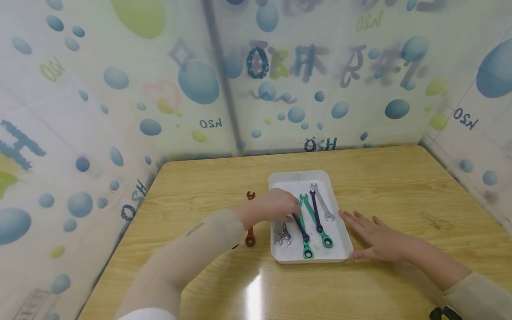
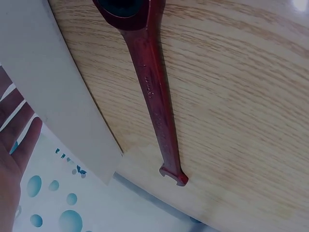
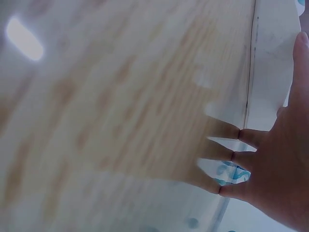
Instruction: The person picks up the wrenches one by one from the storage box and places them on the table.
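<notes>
A white tray [image 1: 292, 257] on the table holds several wrenches. My left hand [image 1: 276, 205] reaches over the tray's left side, thumb and fingertips pinching the upper end of a dark purple wrench [image 1: 302, 229]. Under it lies a green ratcheting wrench [image 1: 308, 252]. To the right are another green wrench [image 1: 327, 241], a purple wrench [image 1: 314, 206] and a silver wrench [image 1: 322, 202]. Silver wrenches [image 1: 285, 236] lie partly beneath my left hand. My right hand [image 1: 374, 238] rests, fingers spread, against the tray's right edge.
A red ratcheting wrench [image 2: 157, 101] lies on the wooden table [image 1: 208, 186] left of the tray, partly covered by my left wrist. At the bottom right sits a black and yellow object [image 1: 444, 313]. Patterned sheets hang behind and at both sides.
</notes>
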A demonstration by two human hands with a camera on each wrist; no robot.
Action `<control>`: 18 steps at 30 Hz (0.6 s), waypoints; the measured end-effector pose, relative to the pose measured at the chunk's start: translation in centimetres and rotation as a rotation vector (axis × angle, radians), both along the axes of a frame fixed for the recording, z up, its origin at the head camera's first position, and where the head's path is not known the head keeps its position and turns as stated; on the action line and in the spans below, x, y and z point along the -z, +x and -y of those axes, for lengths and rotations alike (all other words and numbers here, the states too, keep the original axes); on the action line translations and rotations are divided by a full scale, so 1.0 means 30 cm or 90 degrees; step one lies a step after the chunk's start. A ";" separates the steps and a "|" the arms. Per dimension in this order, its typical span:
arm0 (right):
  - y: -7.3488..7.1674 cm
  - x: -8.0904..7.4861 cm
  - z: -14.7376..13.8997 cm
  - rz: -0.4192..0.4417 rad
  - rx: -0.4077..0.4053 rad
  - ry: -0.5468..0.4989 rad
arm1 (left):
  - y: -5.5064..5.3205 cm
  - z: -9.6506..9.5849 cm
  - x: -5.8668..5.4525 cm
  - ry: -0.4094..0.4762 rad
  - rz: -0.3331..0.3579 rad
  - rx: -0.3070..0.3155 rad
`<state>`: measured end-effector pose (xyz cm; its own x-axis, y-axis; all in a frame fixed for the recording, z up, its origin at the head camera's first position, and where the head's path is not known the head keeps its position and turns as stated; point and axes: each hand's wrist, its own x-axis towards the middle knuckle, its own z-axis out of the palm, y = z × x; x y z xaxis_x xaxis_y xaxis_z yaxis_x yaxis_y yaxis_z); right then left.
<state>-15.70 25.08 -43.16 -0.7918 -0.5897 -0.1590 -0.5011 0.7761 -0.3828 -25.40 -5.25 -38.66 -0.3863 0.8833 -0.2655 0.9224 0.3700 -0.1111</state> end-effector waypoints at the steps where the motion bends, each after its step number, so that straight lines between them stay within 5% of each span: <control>1: 0.000 0.001 0.000 0.001 0.000 0.000 | -0.002 -0.003 0.004 -0.003 0.001 -0.001; 18: 0.002 -0.008 0.003 0.004 -0.004 -0.007 | -0.014 -0.060 0.023 -0.062 0.013 0.010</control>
<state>-15.63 24.99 -42.91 -0.7868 -0.5969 -0.1570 -0.5040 0.7682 -0.3948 -25.82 -3.45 -39.36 -0.3668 0.8586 -0.3581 0.9302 0.3446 -0.1265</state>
